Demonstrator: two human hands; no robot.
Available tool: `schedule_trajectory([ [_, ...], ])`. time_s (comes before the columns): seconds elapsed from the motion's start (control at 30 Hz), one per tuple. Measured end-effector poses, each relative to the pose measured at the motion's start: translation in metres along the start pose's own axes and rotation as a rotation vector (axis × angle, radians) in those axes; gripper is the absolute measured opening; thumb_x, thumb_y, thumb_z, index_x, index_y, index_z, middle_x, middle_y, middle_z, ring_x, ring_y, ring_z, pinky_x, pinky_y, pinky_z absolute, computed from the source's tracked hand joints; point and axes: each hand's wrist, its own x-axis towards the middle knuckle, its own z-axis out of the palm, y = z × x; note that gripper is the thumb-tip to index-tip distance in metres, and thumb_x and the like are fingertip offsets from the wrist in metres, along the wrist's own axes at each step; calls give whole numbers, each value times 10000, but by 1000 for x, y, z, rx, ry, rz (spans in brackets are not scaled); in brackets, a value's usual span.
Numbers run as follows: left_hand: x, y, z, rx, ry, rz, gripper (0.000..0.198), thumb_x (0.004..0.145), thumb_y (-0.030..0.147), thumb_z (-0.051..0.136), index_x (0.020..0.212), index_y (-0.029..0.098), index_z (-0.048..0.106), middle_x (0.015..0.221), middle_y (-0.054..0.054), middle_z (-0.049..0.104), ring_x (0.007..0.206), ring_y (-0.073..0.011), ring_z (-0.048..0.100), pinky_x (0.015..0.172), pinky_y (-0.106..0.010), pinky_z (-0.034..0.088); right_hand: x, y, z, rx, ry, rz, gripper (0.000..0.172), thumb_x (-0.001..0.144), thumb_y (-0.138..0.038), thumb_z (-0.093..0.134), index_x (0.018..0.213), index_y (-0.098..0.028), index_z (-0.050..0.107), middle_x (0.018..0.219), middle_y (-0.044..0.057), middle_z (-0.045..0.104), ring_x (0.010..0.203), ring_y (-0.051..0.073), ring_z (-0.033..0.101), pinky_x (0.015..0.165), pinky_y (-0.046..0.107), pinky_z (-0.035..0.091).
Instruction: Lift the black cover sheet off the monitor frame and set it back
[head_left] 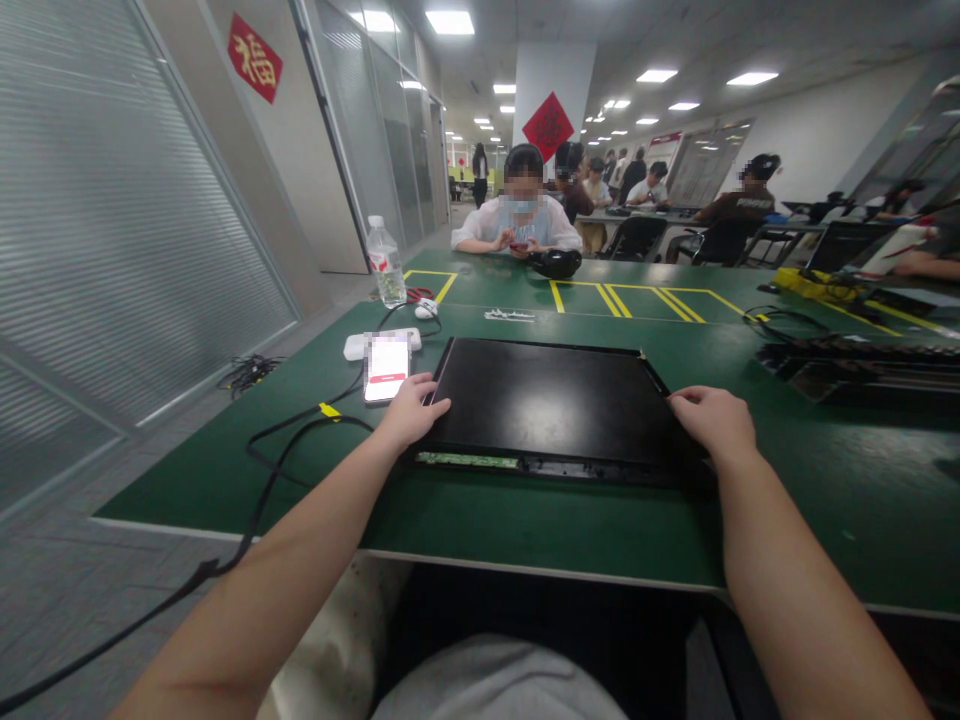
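Observation:
A flat black display panel (547,400) lies on the green table in front of me. Along its near edge a strip of green circuit board (466,461) shows, with a black frame beside it. My left hand (411,412) is at the panel's left edge, thumb on the rim and fingers stretched past it toward the lit phone (388,368). At the right edge, my right hand (716,420) has its fingers closed on the panel's rim.
A white power strip (360,345), a water bottle (386,265) and a white mouse (425,309) stand at the left. Black cables (277,460) cross that side. Small white pieces (510,316) lie behind the panel. Across the table (825,500) sits a person (517,225); dark frames (862,365) are stacked right.

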Motion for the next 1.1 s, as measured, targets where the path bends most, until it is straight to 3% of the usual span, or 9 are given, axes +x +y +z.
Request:
schedule_trajectory([
  [0.43, -4, 8, 0, 53, -11, -15, 415, 803, 421, 735, 1101, 148, 832, 1510, -178, 597, 1472, -394, 541, 1293, -477, 380, 7, 8, 5, 54, 8, -13, 335, 825, -406, 636, 983, -238, 879, 913, 134, 801, 846, 321, 735, 736, 395, 562],
  [0.67, -3, 5, 0, 78, -5, 13, 407, 806, 418, 713, 1107, 165, 820, 1498, -170, 619, 1456, -392, 553, 1271, -508, 414, 8, 9, 7, 93, 9, 9, 317, 808, -412, 652, 967, -237, 864, 844, 119, 786, 749, 296, 712, 731, 407, 566],
  [0.87, -2, 4, -1, 108, -10, 25, 403, 810, 451, 720, 1080, 168, 818, 1489, -173, 621, 1441, -394, 570, 1273, -495, 411, 11, 12, 9, 102, 23, 8, 287, 816, -406, 646, 935, -243, 850, 855, 115, 794, 858, 323, 730, 761, 407, 560],
  [1.1, -2, 4, -3, 92, -11, 47, 413, 769, 500, 762, 1039, 191, 807, 1460, -167, 635, 1426, -410, 579, 1269, -522, 417, 9, 11, 8, 115, 34, 17, 269, 822, -406, 651, 913, -240, 842, 859, 124, 792, 858, 330, 725, 773, 424, 562],
])
